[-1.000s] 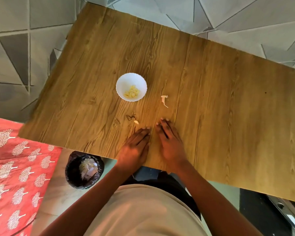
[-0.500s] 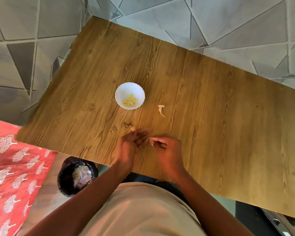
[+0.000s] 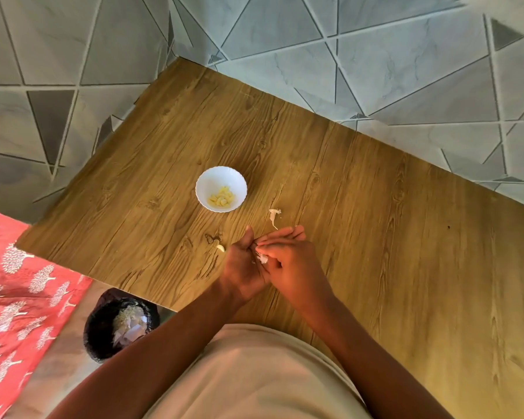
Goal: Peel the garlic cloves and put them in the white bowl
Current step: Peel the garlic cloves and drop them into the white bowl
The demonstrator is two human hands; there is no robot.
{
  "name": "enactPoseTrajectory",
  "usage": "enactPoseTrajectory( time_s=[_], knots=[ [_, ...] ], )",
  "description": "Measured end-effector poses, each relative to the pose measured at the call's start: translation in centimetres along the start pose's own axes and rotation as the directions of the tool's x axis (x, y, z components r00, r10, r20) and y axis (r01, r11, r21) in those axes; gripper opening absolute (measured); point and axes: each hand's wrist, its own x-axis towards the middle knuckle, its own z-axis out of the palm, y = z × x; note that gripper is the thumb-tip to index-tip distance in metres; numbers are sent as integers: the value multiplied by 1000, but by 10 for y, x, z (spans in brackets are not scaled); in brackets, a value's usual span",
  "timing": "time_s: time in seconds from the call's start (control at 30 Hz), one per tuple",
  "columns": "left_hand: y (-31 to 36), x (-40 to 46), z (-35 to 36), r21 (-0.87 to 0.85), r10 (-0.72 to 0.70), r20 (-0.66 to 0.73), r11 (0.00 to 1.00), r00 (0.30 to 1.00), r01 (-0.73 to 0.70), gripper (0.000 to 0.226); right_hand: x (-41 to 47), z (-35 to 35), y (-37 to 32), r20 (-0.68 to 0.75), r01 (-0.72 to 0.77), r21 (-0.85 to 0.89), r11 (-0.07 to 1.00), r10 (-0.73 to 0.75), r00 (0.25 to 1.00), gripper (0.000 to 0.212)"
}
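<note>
The white bowl (image 3: 204, 181) stands on the wooden table (image 3: 375, 237) with several peeled yellow cloves (image 3: 221, 197) inside. One garlic clove (image 3: 221, 247) lies on the table just left of my hands. My left hand (image 3: 244, 267) is raised on edge, thumb up and fingers straight. My right hand (image 3: 294, 264) is against it and pinches a small white scrap of garlic skin (image 3: 262, 258) at the left palm. Another loose scrap of skin (image 3: 273, 214) lies on the table beyond my fingertips.
A black-lined bin (image 3: 103, 322) holding white peelings stands on the floor below the table's near-left edge. A red patterned cloth (image 3: 18, 291) covers the floor at the left. Grey tiled wall runs behind the table.
Both hands were flat on the table a second ago. They have lifted and come together, and my right hand has picked up a white scrap. The view has shifted downward.
</note>
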Motion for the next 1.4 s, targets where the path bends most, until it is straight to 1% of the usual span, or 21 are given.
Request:
enactPoseTrajectory(
  time_s=[0.03,0.1,0.2,0.27,0.37,0.4,0.43,0.5,0.53,0.6,0.63,0.67,0.73,0.83,0.9,1.0,1.1,1.13,1.2,1.3,1.4],
  knots=[
    [-2,1,-2,-14,9,5,1000,1000,-9,84,1,3,4,-59,8,-28,1000,-9,998,16],
    [-4,3,-9,-42,-7,96,999,995,11,83,-2,4,10,-28,-13,-17,1000,12,1000,10],
    [-7,5,-12,-48,-14,163,999,986,22,82,-5,2,15,5,-29,-16,999,29,1000,11],
    [-10,6,-14,-54,-17,163,998,987,26,81,-9,2,15,-2,-42,4,999,42,999,14],
    [-8,4,-18,-37,-16,134,999,991,21,81,-12,5,16,-22,-114,60,992,115,993,24],
    [-7,1,-18,-25,-9,147,1000,989,13,82,-12,5,14,-31,-132,115,985,136,990,25],
    [-6,-1,-18,-11,12,126,1000,992,-11,81,-11,4,12,-44,-150,188,971,161,986,23],
    [0,-4,-20,-38,76,75,997,994,-73,77,-12,-1,12,-84,-181,334,925,221,972,17],
    [3,-6,-24,-61,114,89,992,989,-109,76,-14,-5,16,-122,-182,358,916,239,963,16],
    [15,-14,-29,-80,180,75,982,981,-174,75,-25,-9,32,-187,-199,317,927,267,945,16],
    [21,-19,-35,-90,207,48,975,977,-202,74,-34,-8,43,-198,-211,278,937,271,942,18],
    [26,-23,-41,-100,229,29,969,973,-225,72,-45,-6,57,-194,-213,229,950,259,946,19],
    [36,-32,-54,-128,255,-11,959,967,-254,69,-69,1,80,-133,-246,173,954,270,954,24],
    [40,-42,-72,-134,276,-64,950,959,-282,69,-89,7,99,-14,-318,206,925,328,945,32],
    [40,-45,-80,-115,282,-45,951,958,-286,68,-92,11,103,34,-340,222,914,341,939,28],
    [40,-47,-86,-85,279,-19,956,960,-280,66,-86,20,99,12,-367,222,903,374,928,19],
    [37,-46,-82,-106,286,-19,952,958,-287,68,-72,32,96,47,-385,209,899,384,922,15],
    [36,-46,-80,-115,294,-26,948,955,-295,70,-67,36,97,57,-383,208,900,380,923,15],
    [33,-45,-75,-130,314,-31,940,949,-315,73,-59,40,95,34,-369,195,909,370,928,15],
    [31,-43,-70,-140,327,-52,933,943,-332,74,-51,43,93,31,-394,215,894,397,917,14],
    [29,-43,-71,-141,343,-56,927,938,-347,74,-44,53,91,81,-388,273,880,381,921,16]
  ],
)
